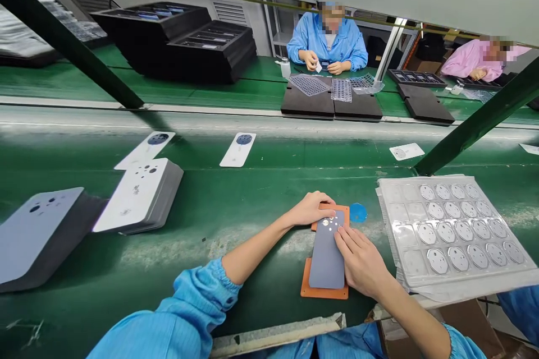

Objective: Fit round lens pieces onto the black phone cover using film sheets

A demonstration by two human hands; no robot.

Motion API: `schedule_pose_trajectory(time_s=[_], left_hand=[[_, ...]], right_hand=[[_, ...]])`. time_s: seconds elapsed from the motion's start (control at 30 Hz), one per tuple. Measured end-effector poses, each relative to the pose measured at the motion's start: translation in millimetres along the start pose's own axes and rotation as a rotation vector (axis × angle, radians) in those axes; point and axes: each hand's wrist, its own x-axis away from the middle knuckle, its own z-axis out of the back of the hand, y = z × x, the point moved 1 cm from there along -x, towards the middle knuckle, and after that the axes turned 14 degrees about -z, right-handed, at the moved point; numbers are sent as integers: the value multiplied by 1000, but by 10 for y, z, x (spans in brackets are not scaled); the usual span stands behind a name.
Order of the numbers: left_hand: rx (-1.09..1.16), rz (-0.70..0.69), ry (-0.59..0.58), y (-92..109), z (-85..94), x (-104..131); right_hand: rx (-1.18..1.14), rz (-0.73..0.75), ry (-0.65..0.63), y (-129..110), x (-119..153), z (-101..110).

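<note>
A grey phone back panel point(327, 258) with small holes near its top lies on an orange fixture point(324, 293). My left hand point(314, 208) rests at the panel's top left corner and the fixture's upper edge, its thumb on the panel. On the right side, my right hand point(362, 261) lies along the panel's edge, fingers together and fingertips on the surface just below the holes. What may be under those fingertips is hidden. A round blue piece point(358, 212) sits beside the fixture's upper right.
To the right is a clear tray point(458, 230) of round parts. Stacks of white panels point(135, 196) and grey panels point(37, 235) stand left. Single panels point(238, 150) lie farther back. Green posts point(475, 123) rise from the bench; two people sit across.
</note>
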Motion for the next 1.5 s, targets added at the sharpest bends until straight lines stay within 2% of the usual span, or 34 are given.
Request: schedule_pose_trajectory(time_s=[0.13,0.37,0.47,0.57,0.63,0.67,0.73,0.8,0.83,0.9,0.97,1.03,1.13,1.17,1.23,1.27,1.33,1.43,1.5], left_hand=[[-55,-92,4,54,-57,102],[-118,-12,18,93,-139,101],[-130,-50,35,96,-178,178],[-74,-155,100,15,-157,236],[-49,-168,243,-123,-33,241],[-56,-132,351,-220,70,247],[-107,0,593,-452,333,289],[-172,136,777,-704,615,387],[-201,192,839,-823,745,453],[-262,291,933,-1027,962,608],[-314,369,985,-1176,1109,764],[-347,435,1004,-1280,1190,889],[-367,506,994,-1386,1219,974],[-386,536,977,-1411,1217,971],[-462,622,922,-1446,1221,923],[-504,680,884,-1458,1233,882],[-560,804,805,-1474,1293,779],[-554,931,728,-1470,1464,622],[-548,965,694,-1410,1591,538]], right_hand=[[-18,-12,18,4,64,-12],[17,-14,-73,-9,68,44],[4,15,21,5,83,19],[-70,70,195,59,71,-16],[-207,37,296,137,-14,24],[-296,-43,337,193,-100,75],[-495,-310,392,338,-379,229],[-749,-592,438,509,-789,396],[-900,-686,446,592,-1021,457],[-1202,-766,444,722,-1451,489],[-1304,-815,324,750,-1718,371],[-1234,-855,221,646,-1744,131],[-1072,-805,220,335,-1462,-299],[-850,-650,234,216,-1354,-413],[-440,-448,252,19,-1186,-575],[-265,-378,258,-49,-1142,-617],[-64,-331,259,-108,-1130,-641],[17,-321,235,-79,-1230,-603],[25,-286,196,-46,-1321,-573]])
